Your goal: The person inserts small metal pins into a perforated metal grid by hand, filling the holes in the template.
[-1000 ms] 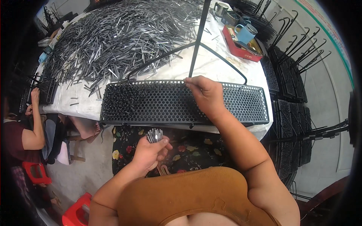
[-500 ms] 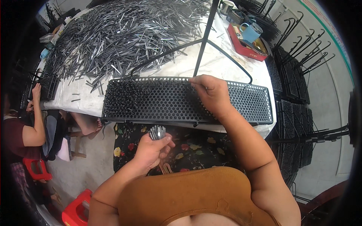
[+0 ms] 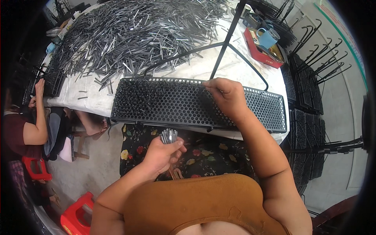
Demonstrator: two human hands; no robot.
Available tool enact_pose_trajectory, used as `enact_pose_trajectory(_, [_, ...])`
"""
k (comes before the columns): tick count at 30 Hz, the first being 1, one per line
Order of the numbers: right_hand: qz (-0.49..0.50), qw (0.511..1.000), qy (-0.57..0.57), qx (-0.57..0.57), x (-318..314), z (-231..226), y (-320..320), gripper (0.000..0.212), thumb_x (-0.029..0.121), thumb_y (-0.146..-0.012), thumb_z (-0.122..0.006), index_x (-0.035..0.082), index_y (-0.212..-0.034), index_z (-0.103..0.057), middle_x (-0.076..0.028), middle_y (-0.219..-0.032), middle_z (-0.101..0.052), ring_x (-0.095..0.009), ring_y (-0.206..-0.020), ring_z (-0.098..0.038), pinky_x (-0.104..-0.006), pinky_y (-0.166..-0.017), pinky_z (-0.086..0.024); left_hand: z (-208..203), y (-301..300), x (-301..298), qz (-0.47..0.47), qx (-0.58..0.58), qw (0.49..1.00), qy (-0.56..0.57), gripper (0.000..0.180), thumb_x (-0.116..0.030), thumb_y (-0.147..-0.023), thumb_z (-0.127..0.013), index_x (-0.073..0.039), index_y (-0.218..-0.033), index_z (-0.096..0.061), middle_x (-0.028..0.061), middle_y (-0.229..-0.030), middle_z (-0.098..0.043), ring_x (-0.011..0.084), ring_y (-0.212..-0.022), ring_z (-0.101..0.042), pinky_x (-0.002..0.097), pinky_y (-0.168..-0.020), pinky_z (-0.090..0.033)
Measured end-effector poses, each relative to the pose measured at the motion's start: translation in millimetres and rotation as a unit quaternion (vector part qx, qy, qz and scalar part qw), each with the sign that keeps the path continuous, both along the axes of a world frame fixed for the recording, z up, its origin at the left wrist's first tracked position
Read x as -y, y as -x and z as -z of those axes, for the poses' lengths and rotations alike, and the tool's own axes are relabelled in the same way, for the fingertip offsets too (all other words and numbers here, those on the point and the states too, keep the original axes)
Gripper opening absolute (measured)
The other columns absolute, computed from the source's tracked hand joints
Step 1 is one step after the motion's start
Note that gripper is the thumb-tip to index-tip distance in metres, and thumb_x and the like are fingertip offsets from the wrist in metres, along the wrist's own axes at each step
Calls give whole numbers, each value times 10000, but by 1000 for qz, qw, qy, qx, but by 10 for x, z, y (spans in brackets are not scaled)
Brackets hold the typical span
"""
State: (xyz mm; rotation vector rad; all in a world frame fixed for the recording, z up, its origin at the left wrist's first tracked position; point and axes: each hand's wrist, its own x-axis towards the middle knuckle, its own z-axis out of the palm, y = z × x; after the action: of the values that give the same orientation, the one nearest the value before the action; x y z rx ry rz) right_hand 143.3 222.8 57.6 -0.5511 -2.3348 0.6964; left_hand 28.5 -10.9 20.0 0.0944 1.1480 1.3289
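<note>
A long black rack (image 3: 184,102) with rows of round holes lies across the table's near edge. Dark pieces fill many holes at its left end, while the right part shows bare holes. Over the rack's far edge, right of its middle, my right hand (image 3: 228,96) is closed in a pinch; whatever is between the fingertips is too small to make out. Below the rack, above my lap, my left hand (image 3: 164,154) is wrapped round a bundle of thin metal strips (image 3: 169,136), their ends pointing up.
A big heap of loose metal strips (image 3: 137,35) covers the table's far left. A black rod frame (image 3: 224,47) rises behind the rack. At far right sit a red tray (image 3: 261,55) and a blue mug (image 3: 269,38). Another person (image 3: 34,129) works at left, near red stools (image 3: 76,215).
The view has shifted slightly, so rack and table appear a little further right. My right hand stays pinched at the rack's far edge; my left still holds the strips.
</note>
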Motion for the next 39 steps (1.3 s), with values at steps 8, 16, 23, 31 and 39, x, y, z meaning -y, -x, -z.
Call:
enact_pose_trajectory(8, [-39,994,95,-30,-68,98,8,113,44,-799,-681,49,-911,-691,-130,-835,-692,-264,-765,-684,-318,-687,-536,21,10,-5,2,9,1000,-3,88,-46,-888,-605,15,-943,-573,124,-777,-606,105,-595,-523,193,-444,-383])
enact_pose_trajectory(16, [-3,1000,17,-24,-62,102,68,107,60,-794,-680,48,-900,-686,-142,-828,-682,-293,-767,-675,-336,-680,-532,9,18,4,-9,14,1000,2,88,-46,-888,-606,14,-944,-573,123,-782,-604,102,-592,-518,191,-446,-379])
enact_pose_trajectory(23, [-7,999,-28,16,-45,-7,85,90,56,-790,-667,46,-879,-673,-151,-793,-665,-321,-739,-657,-360,-657,-524,26,33,25,-8,16,1000,1,95,-51,-889,-608,11,-950,-570,122,-783,-606,105,-592,-519,195,-451,-385])
enact_pose_trajectory(31, [-21,999,-2,41,-86,-58,91,96,50,-790,-663,44,-885,-675,-159,-785,-665,-319,-735,-659,-352,-655,-523,49,45,16,-8,26,1000,-6,99,-57,-888,-611,8,-950,-568,129,-784,-610,108,-588,-519,202,-449,-381])
enact_pose_trajectory(39, [-40,998,32,29,-86,-62,147,108,50,-790,-666,49,-897,-681,-151,-812,-676,-311,-760,-665,-342,-682,-528,58,48,11,-3,25,1000,1,99,-59,-892,-605,8,-954,-566,133,-782,-612,110,-580,-519,204,-445,-375])
